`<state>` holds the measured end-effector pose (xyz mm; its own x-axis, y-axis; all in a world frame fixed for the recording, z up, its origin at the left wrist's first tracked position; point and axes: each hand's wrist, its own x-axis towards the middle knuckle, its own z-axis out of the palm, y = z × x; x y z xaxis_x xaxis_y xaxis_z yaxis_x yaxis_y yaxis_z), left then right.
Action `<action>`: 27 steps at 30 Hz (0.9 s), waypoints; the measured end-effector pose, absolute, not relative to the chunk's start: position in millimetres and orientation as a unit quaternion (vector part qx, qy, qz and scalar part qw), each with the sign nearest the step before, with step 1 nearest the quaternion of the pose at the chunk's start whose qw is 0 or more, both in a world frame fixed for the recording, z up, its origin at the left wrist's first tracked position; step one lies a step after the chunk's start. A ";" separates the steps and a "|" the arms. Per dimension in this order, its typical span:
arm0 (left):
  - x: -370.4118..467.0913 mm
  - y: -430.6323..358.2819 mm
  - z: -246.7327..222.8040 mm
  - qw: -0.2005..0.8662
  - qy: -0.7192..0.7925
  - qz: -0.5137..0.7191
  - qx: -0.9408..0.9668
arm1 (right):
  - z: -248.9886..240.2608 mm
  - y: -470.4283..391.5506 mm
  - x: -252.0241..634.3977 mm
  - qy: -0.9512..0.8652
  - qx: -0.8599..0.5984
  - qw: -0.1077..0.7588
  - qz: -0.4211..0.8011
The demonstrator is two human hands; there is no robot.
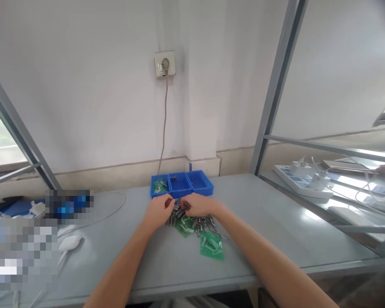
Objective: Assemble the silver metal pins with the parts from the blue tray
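Metal pieces (205, 223) heaped before a blue tray (208, 191)

The heap lies in the gap between the left hand (158, 209) and the right hand (199, 205) and spills toward the person, with the right hand nearer to most of what shows. Long axes vary: pieces on the left point roughly toward the tray, while those on the right fan out at a slant. Both hands have their fingers curled inward; whether either grasps a piece cannot be told.

One green bag (185, 224) sits against the heap; another bag (212, 245) lies flat, nearer the person. The three-compartment tray stands just beyond the hands, green material in its left section and a few small pieces in the middle one.

All this rests on a smooth grey desk (263, 209). Behind it, a plugged-in wall socket (165, 64) trails a cord (165, 113); a white adapter (70, 243) lies well to the left.
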<state>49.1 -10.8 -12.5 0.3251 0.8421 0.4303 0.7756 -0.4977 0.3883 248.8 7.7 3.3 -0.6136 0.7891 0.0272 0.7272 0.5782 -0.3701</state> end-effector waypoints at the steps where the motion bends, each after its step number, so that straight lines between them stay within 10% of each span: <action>1: 49.4 -10.4 -13.3 0.057 0.495 0.295 0.816 | 3.0 7.0 248.3 -0.882 -0.433 0.093 0.159; 19: 48.3 -12.8 -9.2 0.063 0.501 0.289 0.814 | 3.2 13.7 255.2 -0.900 -0.407 0.065 0.143; 27: 47.2 -15.4 -7.2 0.081 0.492 0.296 0.814 | 14.2 7.6 255.5 -0.873 -0.388 0.223 0.196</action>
<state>47.2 -15.4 -7.2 0.3394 0.8500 0.4029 0.7542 -0.5019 0.4235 255.5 7.6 14.2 -0.5997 0.7644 0.2365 0.5894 0.6219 -0.5156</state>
